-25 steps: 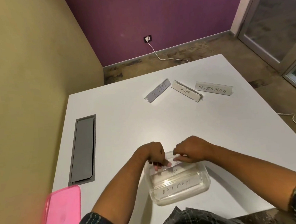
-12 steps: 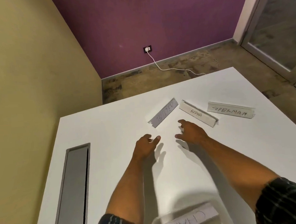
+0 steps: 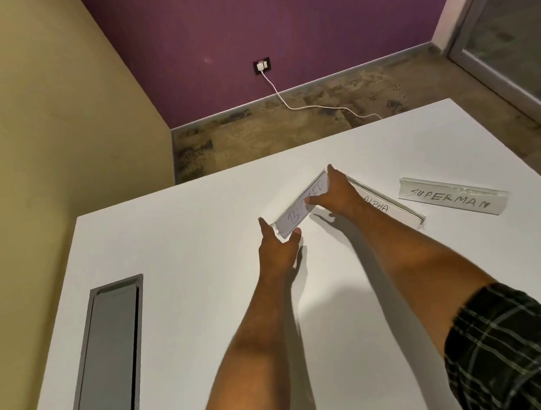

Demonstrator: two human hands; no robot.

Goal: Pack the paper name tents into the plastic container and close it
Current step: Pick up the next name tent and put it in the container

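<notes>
Three name tents lie at the far side of the white table [image 3: 188,272]. The leftmost name tent [image 3: 298,214], with partly hidden writing starting "B", is held at both ends: my left hand [image 3: 278,251] pinches its near-left end and my right hand [image 3: 334,195] grips its far-right end, thumb across the face. Behind my right hand lies the "ALPHA" name tent [image 3: 385,206], partly covered. The "SUPERMAN" name tent [image 3: 450,195] sits apart to the right. The plastic container and its lid are out of view.
A grey cable hatch [image 3: 112,351] is set into the table at the left. The table's far edge runs just beyond the tents, with floor, a white cable [image 3: 304,106] and a wall socket [image 3: 262,66] behind. A yellow wall stands at the left.
The view has tilted up, away from the container. Both hands left the container, reached across the table and closed on the two ends of the leftmost name tent.
</notes>
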